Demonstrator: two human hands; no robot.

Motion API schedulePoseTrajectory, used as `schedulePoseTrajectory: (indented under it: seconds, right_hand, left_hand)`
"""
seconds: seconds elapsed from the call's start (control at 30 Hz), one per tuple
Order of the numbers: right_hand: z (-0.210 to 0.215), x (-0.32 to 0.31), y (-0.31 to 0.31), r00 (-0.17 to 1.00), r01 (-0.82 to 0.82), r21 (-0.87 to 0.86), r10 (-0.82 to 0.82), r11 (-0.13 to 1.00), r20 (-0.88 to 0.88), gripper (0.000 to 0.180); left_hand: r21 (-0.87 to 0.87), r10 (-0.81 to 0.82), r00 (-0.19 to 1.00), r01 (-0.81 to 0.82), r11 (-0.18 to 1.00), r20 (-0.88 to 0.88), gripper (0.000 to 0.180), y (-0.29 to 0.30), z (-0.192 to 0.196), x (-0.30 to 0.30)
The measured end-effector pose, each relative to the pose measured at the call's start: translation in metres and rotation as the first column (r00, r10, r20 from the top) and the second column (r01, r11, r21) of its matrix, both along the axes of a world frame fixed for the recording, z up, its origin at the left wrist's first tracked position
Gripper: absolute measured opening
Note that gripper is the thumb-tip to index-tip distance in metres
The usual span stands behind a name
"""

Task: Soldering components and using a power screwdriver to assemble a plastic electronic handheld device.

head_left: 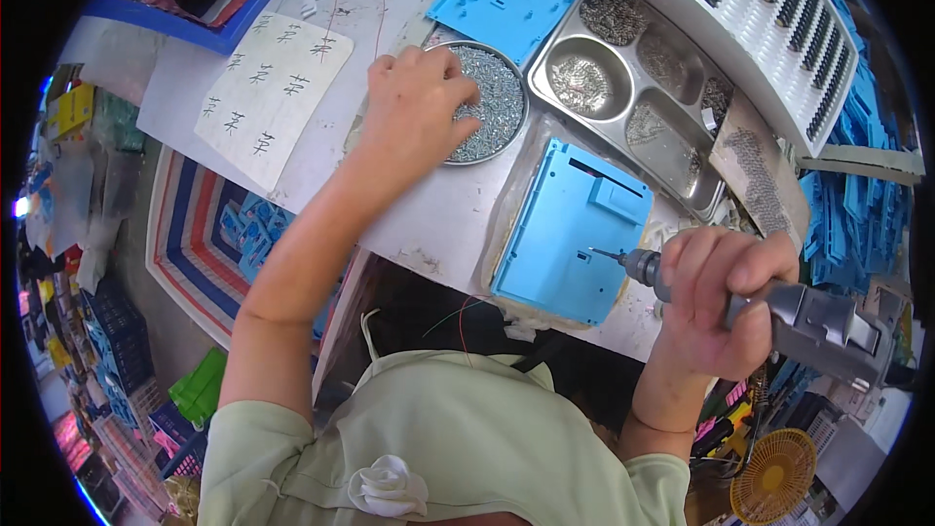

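Note:
My right hand [726, 297] is wrapped around a grey electric screwdriver [828, 321]. Its thin bit points left, over the lower right part of a light blue plastic panel [555, 253]; whether it touches cannot be told. The panel lies on the worktable in a pale, rough-edged holder. My left hand [414, 102] rests over the left side of a round metal dish [497, 88] filled with small silvery screws. The left thumb and forefinger are bent and apart above the screws; the other fingertips are partly hidden.
A compartmented metal tray [633, 88] of small parts stands behind the panel. Beyond it is a white rack [769, 10] with rows of black pieces. Another blue panel [506, 0] lies at the back. Left is a marked paper sheet [273, 97]; a striped bag [209, 234] sits below.

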State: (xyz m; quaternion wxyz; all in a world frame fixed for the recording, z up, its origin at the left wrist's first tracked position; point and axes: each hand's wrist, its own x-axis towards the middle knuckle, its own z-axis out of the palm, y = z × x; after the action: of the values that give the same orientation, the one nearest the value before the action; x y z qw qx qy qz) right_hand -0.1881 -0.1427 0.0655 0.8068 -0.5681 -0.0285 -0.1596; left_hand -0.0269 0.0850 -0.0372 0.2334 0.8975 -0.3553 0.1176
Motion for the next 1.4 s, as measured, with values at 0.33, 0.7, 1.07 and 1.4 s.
schedulePoseTrajectory:
  seconds: [0.33, 0.7, 1.07, 1.4]
  right_hand:
    - [-0.006, -0.034, -0.017, 0.996, 0.021, -0.056, -0.016, 0.998, 0.093, 0.038]
    - [-0.027, -0.088, -0.024, 0.995, -0.083, -0.095, 0.087, 0.992, 0.039, 0.024]
    - [-0.040, -0.072, -0.012, 0.979, -0.184, -0.299, 0.203, 0.937, 0.034, 0.029]
    - [-0.045, -0.045, -0.006, 0.982, -0.098, -0.331, 0.144, 0.938, 0.118, 0.028]
  left_hand:
    - [0.096, -0.032, 0.997, 0.024, 0.995, 0.075, 0.011, 0.005, -0.027, 0.032]
    - [-0.347, -0.680, 0.708, 0.600, 0.721, -0.189, 0.017, -0.051, 0.009, -0.091]
    - [-0.195, -0.677, 0.715, 0.648, 0.736, -0.176, 0.016, -0.050, -0.009, -0.098]
    - [-0.191, -0.666, 0.714, 0.638, 0.746, -0.215, 0.016, -0.051, -0.010, -0.096]
